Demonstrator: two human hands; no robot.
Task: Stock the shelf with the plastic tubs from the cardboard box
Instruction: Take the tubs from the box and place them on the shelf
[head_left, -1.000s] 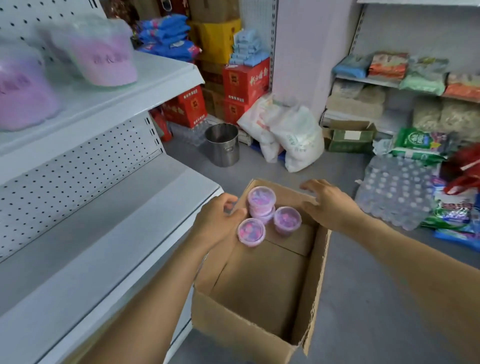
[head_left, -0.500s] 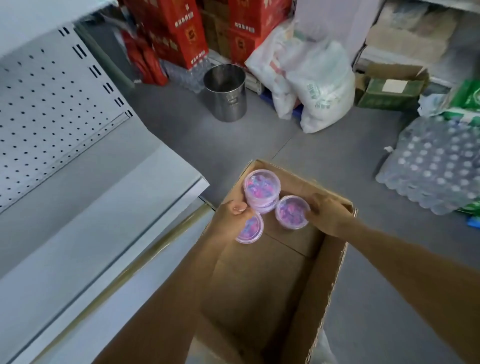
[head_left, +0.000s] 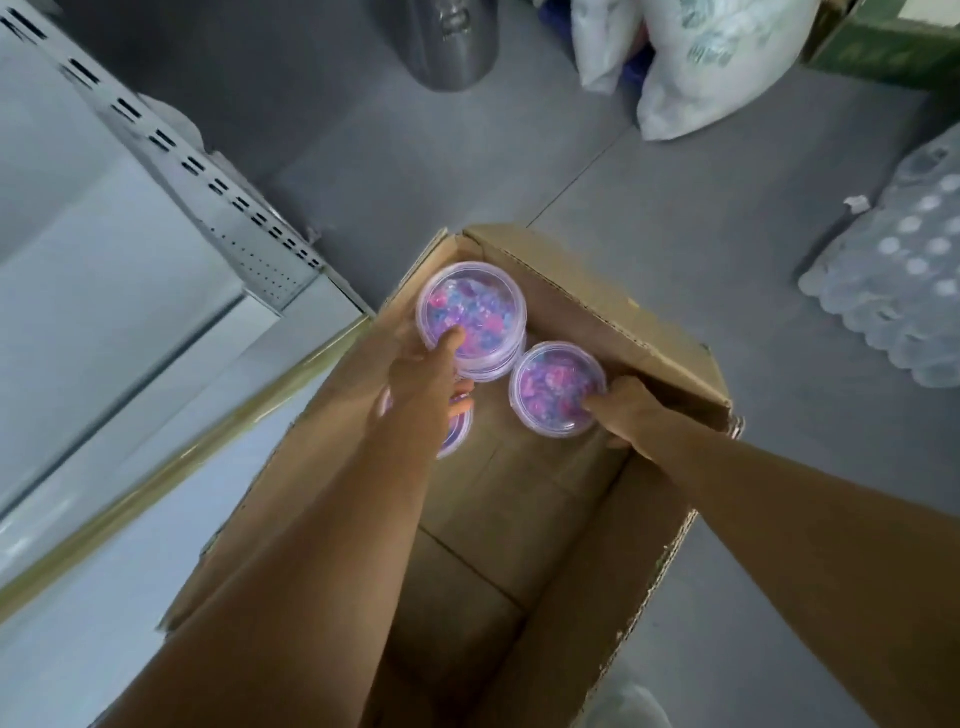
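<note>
An open cardboard box (head_left: 597, 312) stands on the floor beside the white shelf (head_left: 104, 322). At its far end are clear plastic tubs with pink and blue contents. My left hand (head_left: 423, 382) holds the top tub of a stack of two (head_left: 478, 306), thumb on its lid and fingers curled at its near side. Beneath that hand a third tub (head_left: 460, 428) is mostly hidden. My right hand (head_left: 626, 413) grips the single tub on the right (head_left: 553, 384), thumb on the lid. The near part of the box floor is bare.
A steel pot (head_left: 447, 47) and white sacks (head_left: 701, 73) sit on the grey floor beyond the box. A shrink-wrapped pack of water bottles (head_left: 904, 291) lies at the right. A green carton (head_left: 893, 47) is at the top right corner.
The view has tilted down into the box. My left hand left the near tub for the stacked tub. My right hand closed on the right tub.
</note>
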